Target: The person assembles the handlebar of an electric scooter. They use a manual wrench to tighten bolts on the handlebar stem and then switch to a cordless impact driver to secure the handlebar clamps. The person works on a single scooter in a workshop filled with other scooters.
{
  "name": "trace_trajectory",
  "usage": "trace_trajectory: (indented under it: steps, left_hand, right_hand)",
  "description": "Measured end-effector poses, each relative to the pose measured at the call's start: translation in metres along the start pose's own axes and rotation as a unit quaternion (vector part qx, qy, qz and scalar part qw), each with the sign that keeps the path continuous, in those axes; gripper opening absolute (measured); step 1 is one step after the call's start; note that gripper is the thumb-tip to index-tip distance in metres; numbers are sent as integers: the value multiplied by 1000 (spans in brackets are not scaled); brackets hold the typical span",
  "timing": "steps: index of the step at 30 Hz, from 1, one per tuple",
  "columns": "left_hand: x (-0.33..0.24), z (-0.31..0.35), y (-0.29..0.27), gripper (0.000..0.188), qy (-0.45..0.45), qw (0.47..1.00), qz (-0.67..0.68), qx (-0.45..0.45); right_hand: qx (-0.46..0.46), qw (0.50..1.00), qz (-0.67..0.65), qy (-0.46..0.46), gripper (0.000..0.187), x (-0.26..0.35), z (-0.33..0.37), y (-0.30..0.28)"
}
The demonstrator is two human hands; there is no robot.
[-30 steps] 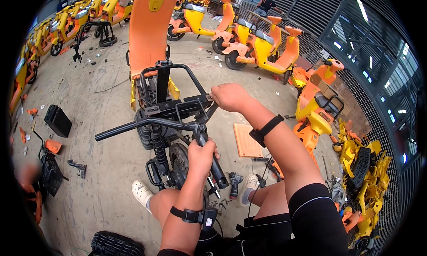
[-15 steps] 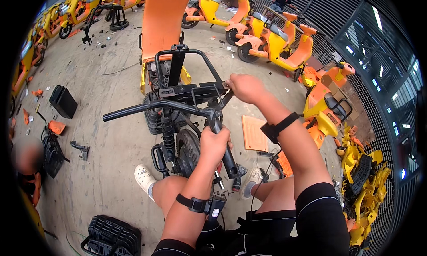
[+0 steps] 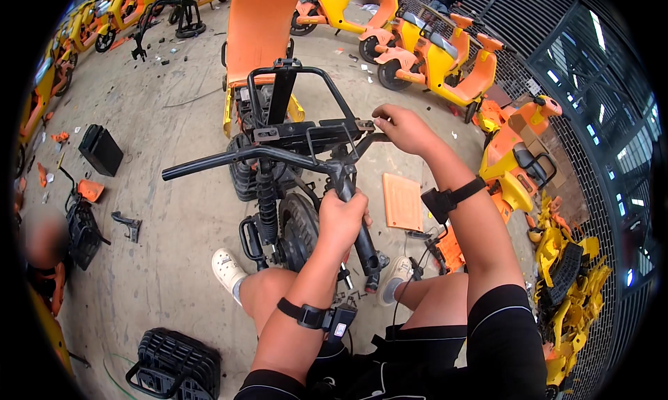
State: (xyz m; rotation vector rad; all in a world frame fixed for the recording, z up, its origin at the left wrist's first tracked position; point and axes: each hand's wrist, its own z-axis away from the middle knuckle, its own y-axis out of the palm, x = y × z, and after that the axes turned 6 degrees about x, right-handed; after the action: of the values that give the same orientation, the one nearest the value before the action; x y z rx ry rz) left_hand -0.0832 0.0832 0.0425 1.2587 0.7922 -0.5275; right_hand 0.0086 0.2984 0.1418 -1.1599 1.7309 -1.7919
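A black tubular metal frame [image 3: 243,154] with a handlebar-like bar lies across the stripped rear of a scooter, above its wheel [image 3: 295,226] and spring shock absorber [image 3: 268,204]. My left hand [image 3: 342,219] wraps round the thick tube [image 3: 367,252] that slopes down toward me. My right hand [image 3: 405,127] is beside the right end of the frame's flat crosspiece, close to a small bracket [image 3: 364,125]. Its fingers are loosely bent and apart, with nothing visible between them. A looped rack [image 3: 334,87] rises behind the crosspiece. The scooter's long orange panel [image 3: 259,35] stands beyond.
An orange flat panel [image 3: 402,201] and a power drill [image 3: 374,278] lie on the floor to the right. A black box [image 3: 101,149] stands at left; a black ribbed basket [image 3: 177,362] sits near left. Yellow-orange scooters [image 3: 445,66] and yellow scrap panels [image 3: 574,309] line the surroundings.
My right hand has come away from the bracket, moving slightly right and up, and its fingers have loosened. The frame has shifted slightly right in view; my left hand keeps its grip.
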Motion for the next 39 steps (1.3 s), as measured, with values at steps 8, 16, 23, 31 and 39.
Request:
trace_trajectory:
  steps: [8, 16, 23, 31, 39]
  left_hand:
    - [-3, 2, 2, 12, 4, 1000, -5, -2]
    - [0, 0, 0, 10, -13, 1000, 14, 1]
    - [0, -1, 0, 12, 13, 999, -34, 7]
    - [6, -5, 3, 14, 23, 1000, -20, 4]
    - [9, -9, -4, 20, 26, 999, -13, 33]
  right_hand:
    - [-176, 969, -70, 159, 39, -3, 26, -1]
    - [-225, 928, -234, 185, 21, -47, 106, 50]
    - [-285, 770, -448, 354, 25, -119, 168, 109]
    - [-92, 650, -507, 559, 13, -217, 259, 272]
    - [180, 775, -297, 528, 17, -215, 343, 471]
